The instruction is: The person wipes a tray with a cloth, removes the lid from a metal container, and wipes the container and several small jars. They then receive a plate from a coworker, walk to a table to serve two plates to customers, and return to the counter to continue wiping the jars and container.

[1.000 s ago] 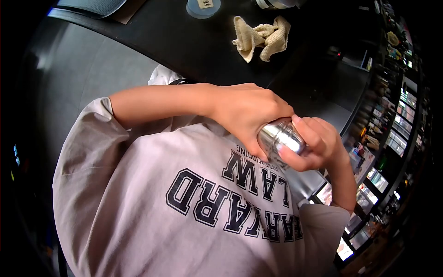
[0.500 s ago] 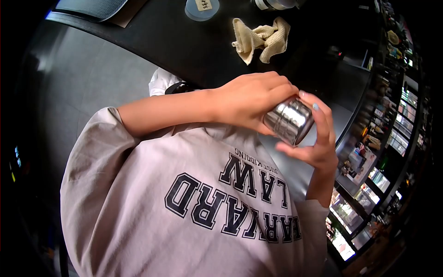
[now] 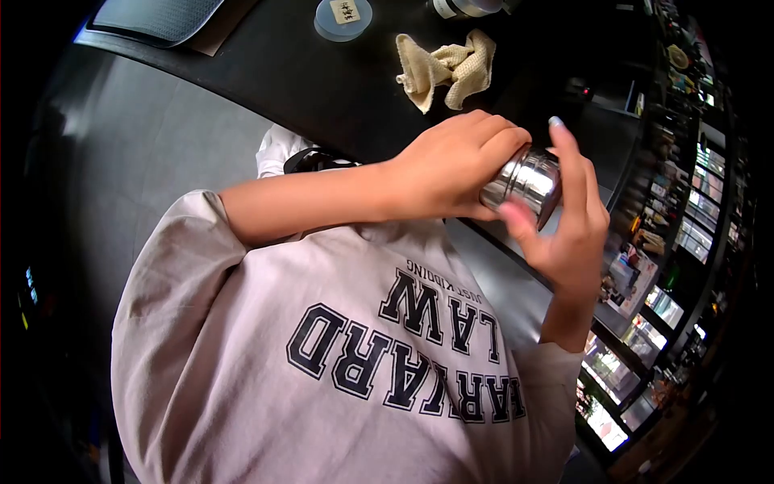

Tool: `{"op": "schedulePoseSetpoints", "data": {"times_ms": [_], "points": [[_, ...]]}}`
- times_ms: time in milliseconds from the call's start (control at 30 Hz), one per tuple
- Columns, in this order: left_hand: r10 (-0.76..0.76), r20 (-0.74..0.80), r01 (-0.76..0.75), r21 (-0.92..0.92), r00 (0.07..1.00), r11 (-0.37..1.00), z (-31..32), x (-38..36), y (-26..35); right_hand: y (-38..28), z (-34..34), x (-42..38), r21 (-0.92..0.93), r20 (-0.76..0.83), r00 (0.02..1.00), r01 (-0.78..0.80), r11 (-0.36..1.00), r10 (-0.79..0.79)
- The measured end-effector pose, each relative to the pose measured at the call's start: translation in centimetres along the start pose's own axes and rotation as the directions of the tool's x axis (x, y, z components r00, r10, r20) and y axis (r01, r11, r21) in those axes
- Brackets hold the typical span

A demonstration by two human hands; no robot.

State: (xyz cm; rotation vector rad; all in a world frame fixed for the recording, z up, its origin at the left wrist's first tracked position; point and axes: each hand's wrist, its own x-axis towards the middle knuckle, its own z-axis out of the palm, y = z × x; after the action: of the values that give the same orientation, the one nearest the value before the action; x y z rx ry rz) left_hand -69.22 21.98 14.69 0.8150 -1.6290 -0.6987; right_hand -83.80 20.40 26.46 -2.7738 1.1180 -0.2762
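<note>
A shiny metal canister [image 3: 532, 179], banded by ridges, is tilted in front of my chest. My left hand [image 3: 458, 165] is closed around its left end, the palm and fingers covering that part. On the other side, my right hand [image 3: 568, 230] has its fingers stretched and spread along the canister's right end, the index finger pointing up. The right thumb, slightly blurred, lies over the canister's lower front. Whether the right fingertips press on the metal is hard to see.
On the black counter [image 3: 266, 81] lie a crumpled cream cloth [image 3: 447, 71], a round translucent container [image 3: 343, 20] with a paper label, and a partly visible cylindrical item [image 3: 476, 6]. A dark ribbed mat [image 3: 153, 20] is at upper left. Crowded shelves [image 3: 685, 185] line the right.
Both hands and the canister have shifted right and slightly up. My right index finger has straightened upward, and the right thumb has come over the canister's front.
</note>
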Motion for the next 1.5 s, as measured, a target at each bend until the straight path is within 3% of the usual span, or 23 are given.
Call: {"op": "schedulePoseSetpoints", "data": {"times_ms": [33,133,167,233,333,433,567,667,767,800,867,900,967,1000,1067,1133,1200,1300,1333,1367,1433,1467,1500], "points": [[0.031,-0.084,-0.026,0.057,0.996,0.998,0.3,0.1,0.2,-0.6,0.2,0.0,-0.008,-0.036,0.994,-0.106,0.994,0.105],[-0.055,-0.055,0.053,-0.029,0.997,0.998,0.5,-0.2,0.6,-1.2,-0.4,0.6,0.069,0.068,0.933,-0.358,0.931,0.353],[-0.072,0.000,0.072,-0.016,0.997,0.997,0.1,-0.1,0.4,-0.8,-1.0,0.8,0.174,0.217,0.894,-0.430,0.886,0.392],[-0.100,0.072,0.111,-0.160,0.992,0.981,-0.8,0.4,0.0,1.3,-0.7,0.9,0.462,0.116,0.989,-0.140,0.875,0.097],[-0.053,0.126,0.094,-0.346,0.991,0.934,-1.4,0.9,0.0,3.3,0.9,0.0,0.680,-0.015,0.996,0.075,0.730,-0.088],[0.004,0.067,0.019,-0.334,0.998,0.942,-0.8,1.4,0.1,2.3,3.3,0.1,0.753,-0.272,0.961,0.189,0.630,0.037],[0.098,-0.172,-0.108,-0.049,0.980,0.993,-1.1,1.7,0.4,-0.1,4.8,0.7,0.710,-0.452,0.857,0.178,0.681,0.247],[-0.024,-0.241,0.012,-0.048,0.970,0.999,0.2,1.3,0.7,-1.1,5.5,0.8,0.749,-0.478,0.790,0.136,0.649,0.385],[-0.012,-0.101,0.001,-0.106,0.995,0.994,-1.2,2.1,0.7,-0.5,5.2,1.0,0.772,-0.486,0.789,0.186,0.608,0.376],[0.019,-0.048,-0.026,-0.151,0.999,0.988,-1.9,2.5,0.6,-0.1,4.9,1.1,0.828,-0.464,0.809,0.250,0.501,0.362],[-0.077,0.080,0.104,-0.438,0.994,0.893,-3.0,2.7,1.1,0.8,3.8,1.3,0.891,-0.437,0.844,0.358,0.278,0.313],[-0.120,0.208,0.216,-0.531,0.971,0.820,-3.3,2.8,1.6,1.0,3.7,1.4,0.861,-0.474,0.843,0.384,0.333,0.254],[-0.194,0.523,0.497,-0.536,0.830,0.682,-4.4,3.5,2.8,2.2,3.1,2.0,0.842,-0.516,0.857,0.505,0.187,0.009],[-0.201,0.434,0.430,-0.531,0.878,0.730,-4.1,3.4,3.3,1.3,2.7,2.2,0.857,-0.490,0.862,0.449,0.252,0.131],[-0.140,0.054,0.150,-0.362,0.989,0.920,-3.3,3.3,3.7,-0.4,2.0,2.4,0.894,-0.415,0.831,0.298,0.333,0.369],[-0.014,-0.191,-0.005,-0.095,0.981,0.995,-3.0,4.0,3.7,0.0,2.4,2.5,0.858,-0.455,0.843,0.327,0.396,0.288],[-0.018,-0.207,0.020,0.009,0.978,1.000,-2.9,4.0,4.3,-0.2,3.1,3.1,0.839,-0.506,0.788,0.355,0.413,0.350],[-0.010,-0.161,0.012,0.011,0.987,1.000,-3.5,4.1,4.6,-0.5,3.0,3.7,0.852,-0.522,0.737,0.421,0.312,0.429],[-0.041,-0.070,0.032,-0.131,0.997,0.991,-4.1,4.0,4.4,-1.4,2.7,3.6,0.897,-0.442,0.722,0.362,0.253,0.532],[-0.058,0.034,0.065,-0.263,0.998,0.963,-5.0,3.8,4.0,-0.2,3.0,3.5,0.885,-0.445,0.808,0.464,0.049,0.385],[-0.114,0.225,0.225,-0.563,0.968,0.795,-5.8,4.0,3.8,0.7,3.7,3.6,0.880,-0.425,0.889,0.450,-0.152,0.172],[-0.167,0.370,0.376,-0.618,0.914,0.690,-6.2,3.8,4.1,0.6,3.9,3.6,0.884,-0.418,0.895,0.440,-0.155,0.156],[-0.135,0.361,0.341,-0.599,0.923,0.724,-6.3,3.8,4.2,0.1,4.0,3.3,0.900,-0.398,0.899,0.421,-0.114,0.181]]}}
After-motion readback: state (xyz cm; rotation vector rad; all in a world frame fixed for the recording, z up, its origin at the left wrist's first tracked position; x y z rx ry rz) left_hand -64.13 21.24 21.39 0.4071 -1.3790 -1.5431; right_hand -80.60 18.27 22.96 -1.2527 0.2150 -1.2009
